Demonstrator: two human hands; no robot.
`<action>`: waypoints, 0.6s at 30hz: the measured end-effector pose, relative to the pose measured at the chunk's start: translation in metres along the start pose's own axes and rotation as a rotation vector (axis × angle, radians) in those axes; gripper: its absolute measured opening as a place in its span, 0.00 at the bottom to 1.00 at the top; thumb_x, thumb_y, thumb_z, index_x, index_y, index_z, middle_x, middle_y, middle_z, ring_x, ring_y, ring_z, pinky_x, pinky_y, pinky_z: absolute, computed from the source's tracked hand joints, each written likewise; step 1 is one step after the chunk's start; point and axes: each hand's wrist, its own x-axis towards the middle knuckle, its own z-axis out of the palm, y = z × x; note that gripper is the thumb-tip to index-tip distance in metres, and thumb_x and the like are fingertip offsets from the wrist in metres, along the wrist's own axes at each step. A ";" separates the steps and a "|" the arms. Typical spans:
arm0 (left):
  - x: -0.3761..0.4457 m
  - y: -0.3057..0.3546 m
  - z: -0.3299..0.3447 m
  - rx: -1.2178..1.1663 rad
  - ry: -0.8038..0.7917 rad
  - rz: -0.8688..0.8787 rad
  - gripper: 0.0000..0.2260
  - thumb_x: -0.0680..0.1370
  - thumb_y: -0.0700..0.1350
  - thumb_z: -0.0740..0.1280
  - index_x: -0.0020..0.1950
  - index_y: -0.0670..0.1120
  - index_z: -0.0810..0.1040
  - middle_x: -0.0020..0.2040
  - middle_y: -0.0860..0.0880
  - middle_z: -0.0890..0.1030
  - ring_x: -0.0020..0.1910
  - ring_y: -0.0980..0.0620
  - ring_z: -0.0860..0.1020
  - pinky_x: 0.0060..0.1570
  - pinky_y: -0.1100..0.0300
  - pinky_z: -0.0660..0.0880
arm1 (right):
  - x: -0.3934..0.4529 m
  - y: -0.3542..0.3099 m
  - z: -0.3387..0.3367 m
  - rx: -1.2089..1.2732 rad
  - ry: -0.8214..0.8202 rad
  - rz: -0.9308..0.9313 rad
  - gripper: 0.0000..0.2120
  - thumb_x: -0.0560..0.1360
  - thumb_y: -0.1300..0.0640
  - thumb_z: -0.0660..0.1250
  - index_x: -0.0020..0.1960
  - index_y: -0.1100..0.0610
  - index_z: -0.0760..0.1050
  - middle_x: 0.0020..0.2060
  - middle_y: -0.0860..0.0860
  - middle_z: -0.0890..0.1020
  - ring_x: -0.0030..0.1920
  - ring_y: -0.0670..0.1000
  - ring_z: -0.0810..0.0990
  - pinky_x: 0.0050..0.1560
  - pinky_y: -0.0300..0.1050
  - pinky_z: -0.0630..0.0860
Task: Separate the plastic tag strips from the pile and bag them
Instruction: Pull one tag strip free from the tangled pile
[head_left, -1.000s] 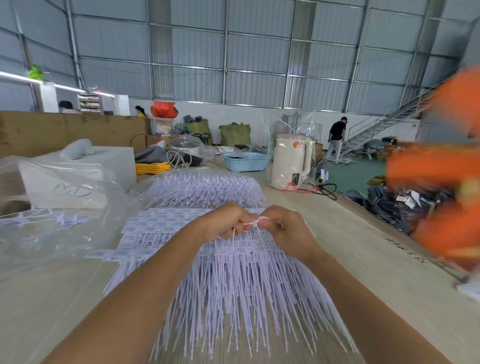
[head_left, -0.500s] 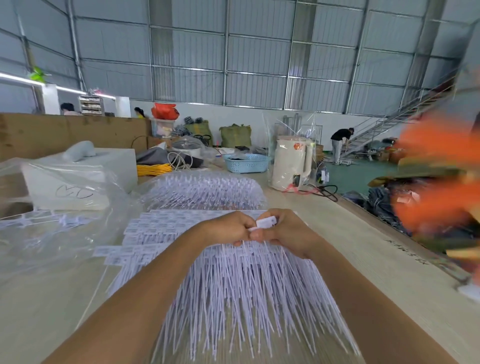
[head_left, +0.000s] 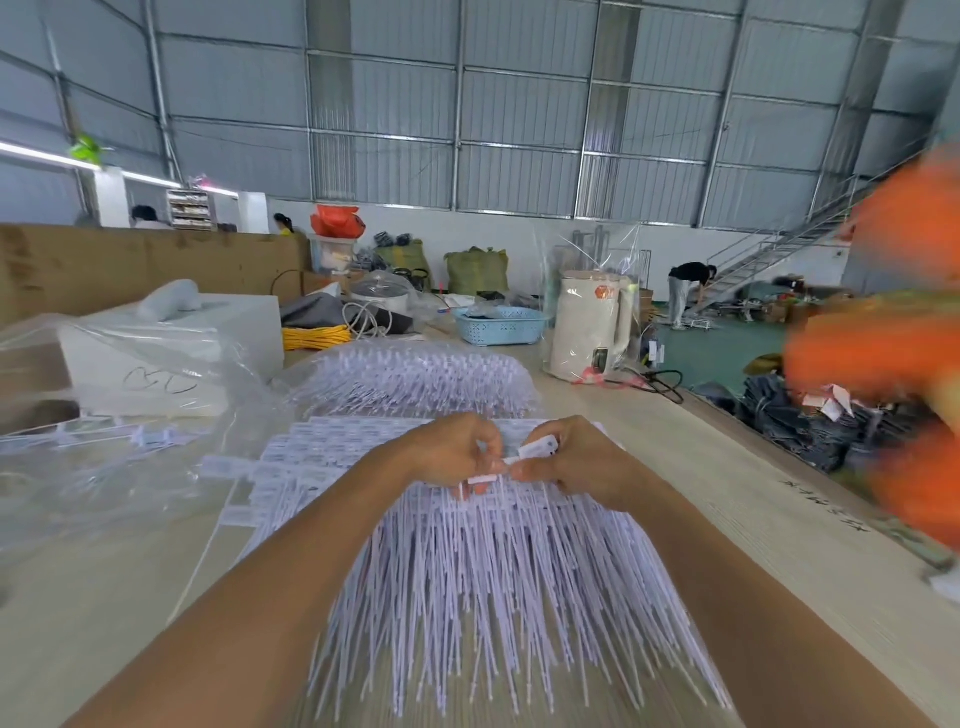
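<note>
Leftmost, a clear bag (head_left: 119, 426) lies crumpled on the table (head_left: 701, 519), with a few loose white tags (head_left: 156, 438) inside it near its lower edge. Behind the bag sits a white box (head_left: 208, 343). Farther back, a blue basket (head_left: 501, 325) holds some dark items that are too small to make out, and just right of it stands a cream kettle (head_left: 589, 325) wrapped in clear film.

In the middle of the table the pile (head_left: 498, 561) of white tag strips fans toward the camera, its flat label ends pointing away and its thin tails spreading near. A second heap (head_left: 415, 376) of strips lies behind it.

Both hands meet over the label end of the pile. The left hand (head_left: 447, 452) has its fingers curled, pinching a strip's thin stem at the fingertips. The right hand (head_left: 576, 457) is curled too, pinching a single white tag (head_left: 540, 447) between thumb and forefinger, lifted just above the pile. The two hands are almost touching.

At far right an orange blur (head_left: 893, 332) fills the edge.
</note>
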 end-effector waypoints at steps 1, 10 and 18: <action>-0.001 0.001 0.001 -0.042 0.016 -0.012 0.08 0.78 0.46 0.66 0.40 0.48 0.73 0.31 0.51 0.78 0.26 0.57 0.76 0.28 0.63 0.73 | 0.000 -0.002 0.000 -0.030 -0.035 0.004 0.09 0.65 0.63 0.77 0.39 0.60 0.76 0.20 0.44 0.70 0.19 0.42 0.66 0.20 0.32 0.62; 0.000 0.009 0.002 -0.026 0.061 -0.086 0.15 0.79 0.50 0.64 0.35 0.46 0.80 0.26 0.55 0.77 0.26 0.61 0.73 0.34 0.64 0.70 | -0.003 -0.011 0.004 -0.063 -0.003 -0.054 0.05 0.70 0.65 0.72 0.42 0.67 0.80 0.21 0.45 0.77 0.19 0.40 0.70 0.20 0.31 0.63; -0.001 0.015 -0.001 -0.299 0.109 -0.158 0.14 0.79 0.47 0.65 0.34 0.46 0.76 0.27 0.53 0.75 0.23 0.58 0.67 0.23 0.68 0.61 | -0.006 0.000 0.011 -0.277 0.269 -0.442 0.06 0.71 0.67 0.70 0.35 0.63 0.79 0.28 0.50 0.76 0.30 0.45 0.73 0.35 0.41 0.70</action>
